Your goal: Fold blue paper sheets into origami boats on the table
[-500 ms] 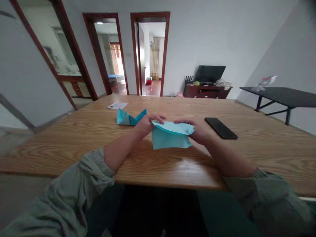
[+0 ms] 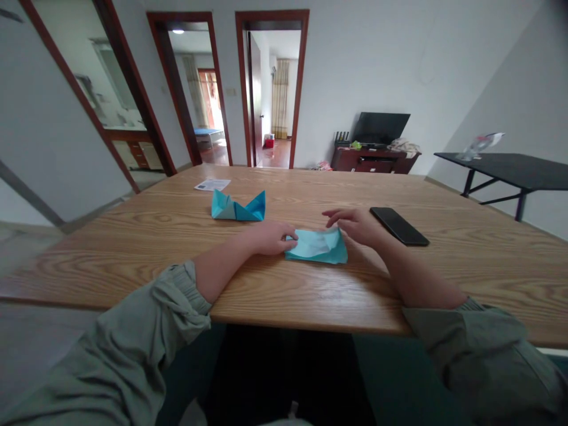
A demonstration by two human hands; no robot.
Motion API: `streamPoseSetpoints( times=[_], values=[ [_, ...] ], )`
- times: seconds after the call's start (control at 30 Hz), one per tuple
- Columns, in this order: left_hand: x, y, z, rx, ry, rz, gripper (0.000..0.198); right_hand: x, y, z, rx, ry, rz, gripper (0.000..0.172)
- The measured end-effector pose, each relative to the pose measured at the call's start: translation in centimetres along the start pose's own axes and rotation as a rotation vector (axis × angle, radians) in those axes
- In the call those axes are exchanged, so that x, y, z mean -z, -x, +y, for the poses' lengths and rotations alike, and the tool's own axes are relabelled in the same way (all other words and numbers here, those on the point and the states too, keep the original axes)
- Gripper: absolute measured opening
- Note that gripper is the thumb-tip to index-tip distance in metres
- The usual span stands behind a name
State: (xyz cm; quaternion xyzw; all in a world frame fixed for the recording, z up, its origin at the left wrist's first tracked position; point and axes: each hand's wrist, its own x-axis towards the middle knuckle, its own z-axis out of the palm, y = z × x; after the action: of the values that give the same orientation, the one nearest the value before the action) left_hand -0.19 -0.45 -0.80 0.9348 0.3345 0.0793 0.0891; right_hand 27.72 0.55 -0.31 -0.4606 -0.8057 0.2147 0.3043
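Lighting: soft, even daylight, moderately bright, strongest through the far doorway. One ceiling lamp is lit in the next room.
Glare: pale sheen on the table near its front edge.
Shadows: faint, under the blue paper.
Distortion: wide-angle bending at the edges, dark upper-right corner.
Focus: slightly soft overall; sleeves blurred.

Count on the surface: 2 blue paper items, 1 flat folded paper at centre and 1 paper boat up-left of it. 1 phone right of centre. 1 white slip upper left. 2 hands: left hand, right hand. Background right: 1 black table, 1 TV.
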Motion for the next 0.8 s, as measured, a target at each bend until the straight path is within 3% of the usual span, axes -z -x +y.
streamPoseSetpoints(
  times=[0.1, 0.17, 0.3, 0.4, 0.47, 0.63, 0.8],
  values=[
    [-0.3, -0.1, 0.3, 0.042, -0.045, -0.016, 0.061, 0.4, 0.4, -2.3, 0.066, -0.091, 0.228, 0.038],
    [-0.7, -0.3, 0.3, 0.065, -0.072, -0.019, 0.066, -1.0, 0.3, -4.0, 0.084, -0.004, 0.257, 0.039],
    [-1.5, -0.9, 0.3, 0.098, -0.112, -0.029, 0.058, -6.3, -0.9, -6.0, 0.059, 0.313, -0.034, 0.048],
    [-1.9, -0.9, 0.2, 0.164, -0.134, -0.022, 0.058, -8.9, -1.6, -5.6, 0.066, 0.489, -0.201, 0.051],
    [-2.0, -0.8, 0.0, 0.196, -0.135, -0.039, 0.060, -9.1, -1.6, -4.6, 0.001, 0.597, -0.239, 0.052],
    [-1.4, -0.5, -0.1, 0.250, -0.158, -0.108, 0.056, -6.6, -1.3, -2.2, -0.142, 0.718, -0.272, 0.052],
    [-1.3, -0.7, 0.6, 0.207, -0.243, 0.024, 0.049, -6.1, -1.2, -1.8, -0.109, 0.753, -0.269, 0.051]
  ],
)
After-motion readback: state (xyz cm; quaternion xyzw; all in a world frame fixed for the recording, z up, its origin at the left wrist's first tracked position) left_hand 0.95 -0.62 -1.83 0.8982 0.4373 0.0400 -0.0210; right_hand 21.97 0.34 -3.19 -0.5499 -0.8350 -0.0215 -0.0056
